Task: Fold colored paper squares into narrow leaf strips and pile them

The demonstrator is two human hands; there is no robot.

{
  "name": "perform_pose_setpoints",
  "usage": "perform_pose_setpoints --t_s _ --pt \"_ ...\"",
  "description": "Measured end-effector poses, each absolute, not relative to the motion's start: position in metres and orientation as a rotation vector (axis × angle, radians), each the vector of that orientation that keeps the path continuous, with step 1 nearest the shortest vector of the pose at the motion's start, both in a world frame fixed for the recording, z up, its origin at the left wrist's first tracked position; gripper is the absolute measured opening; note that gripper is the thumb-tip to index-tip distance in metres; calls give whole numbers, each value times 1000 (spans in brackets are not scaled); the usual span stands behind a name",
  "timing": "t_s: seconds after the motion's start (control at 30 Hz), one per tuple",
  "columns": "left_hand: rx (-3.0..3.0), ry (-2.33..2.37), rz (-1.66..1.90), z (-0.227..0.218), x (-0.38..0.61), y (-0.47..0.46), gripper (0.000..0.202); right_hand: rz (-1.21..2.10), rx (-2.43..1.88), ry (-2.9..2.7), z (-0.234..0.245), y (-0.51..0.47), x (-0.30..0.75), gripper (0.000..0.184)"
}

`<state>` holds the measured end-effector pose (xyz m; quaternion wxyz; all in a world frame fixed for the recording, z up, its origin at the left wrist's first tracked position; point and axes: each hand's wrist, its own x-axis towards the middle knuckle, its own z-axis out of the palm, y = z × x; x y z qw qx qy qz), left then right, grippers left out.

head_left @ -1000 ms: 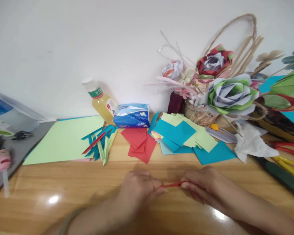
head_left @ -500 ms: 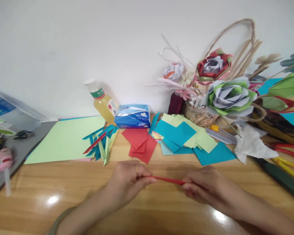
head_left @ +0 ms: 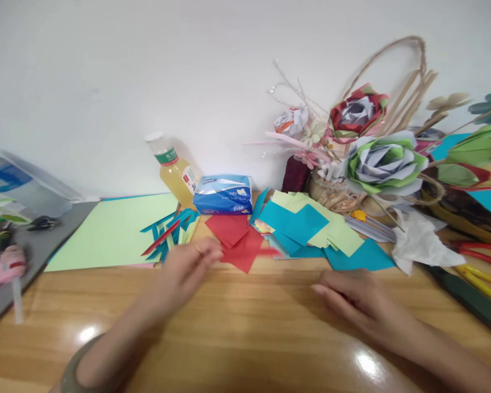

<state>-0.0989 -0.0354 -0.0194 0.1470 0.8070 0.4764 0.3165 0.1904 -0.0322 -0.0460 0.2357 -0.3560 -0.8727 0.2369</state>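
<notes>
My left hand [head_left: 188,267], smeared by motion, is closed on one end of a folded red paper strip [head_left: 265,252]. The strip points right, its free end blurred, above the red paper squares [head_left: 245,251]. Just left of that hand lies a pile of folded teal, green and red paper strips [head_left: 159,240], partly hidden behind it. My right hand [head_left: 352,297] hovers over the wooden table with curled fingers and the thumb against them; nothing shows in it. Teal and light green paper squares [head_left: 294,224] lie scattered beyond it.
A blue tissue pack [head_left: 223,195] and a juice bottle [head_left: 174,172] stand against the wall. Large green sheets [head_left: 106,234] lie at left, with a pink glue gun [head_left: 10,265] beyond them. At right are paper flowers [head_left: 384,164], a crumpled tissue [head_left: 421,240] and red-handled pliers [head_left: 483,254].
My right hand has let go of the red strip and moved slightly right. My left hand has carried the strip up and left, toward the pile of strips.
</notes>
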Motion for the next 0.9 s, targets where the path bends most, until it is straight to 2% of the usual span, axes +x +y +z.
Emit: perform_pose_setpoints --t_s 0.07,0.17,0.23,0.3,0.43,0.53,0.67,0.8,0.9 --pt "2274 1744 1168 -19 -117 -26 17 653 -1037 -2355 -46 -31 191 39" --pt "2422 2042 1547 -22 -145 -11 14 682 -1031 -2380 -47 -31 189 38" --pt "2503 2173 1609 -23 -160 -3 16 677 -1004 -2394 -48 -32 187 37" --pt "2492 2267 1657 -22 -171 1 10 659 -989 -2390 -48 -33 186 36" --pt "2452 2275 1818 -23 -176 4 14 649 -997 -2385 -47 -33 185 37" --pt "2587 2102 1676 -34 -157 3 14 680 -1011 -2391 -48 -33 185 38" --pt "2826 1784 964 -61 -115 2 23 720 -1032 -2416 -54 -34 183 38" --pt "2798 1832 590 -81 -88 5 43 729 -1028 -2473 -61 -35 181 36" --pt "2761 1887 438 -85 -85 5 45 758 -1012 -2508 -64 -35 180 34"
